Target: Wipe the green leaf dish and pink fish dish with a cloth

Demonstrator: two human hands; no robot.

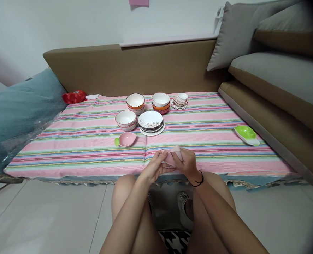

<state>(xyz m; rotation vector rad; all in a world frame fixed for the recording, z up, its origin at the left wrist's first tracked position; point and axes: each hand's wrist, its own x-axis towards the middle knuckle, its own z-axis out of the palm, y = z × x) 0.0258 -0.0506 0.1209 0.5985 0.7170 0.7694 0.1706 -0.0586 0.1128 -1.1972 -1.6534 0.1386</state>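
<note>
Both of my hands meet over the near edge of a striped cloth (pixel 93 155). My left hand (pixel 154 168) and my right hand (pixel 187 164) are closed together on a small pink dish (pixel 172 155), which shows only partly between the fingers. A black band circles my right wrist. Just beyond the hands lie a pink fruit-shaped dish (pixel 127 139) and a stack of patterned plates (pixel 151 122).
Behind the plates stand a white bowl (pixel 126 119), two stacks of orange-banded bowls (pixel 135 102), (pixel 160 102) and a pile of small saucers (pixel 180 100). A green leaf-shaped dish (pixel 246 134) lies at the right, a red bag (pixel 74 96) far left. Sofa cushions rise on the right.
</note>
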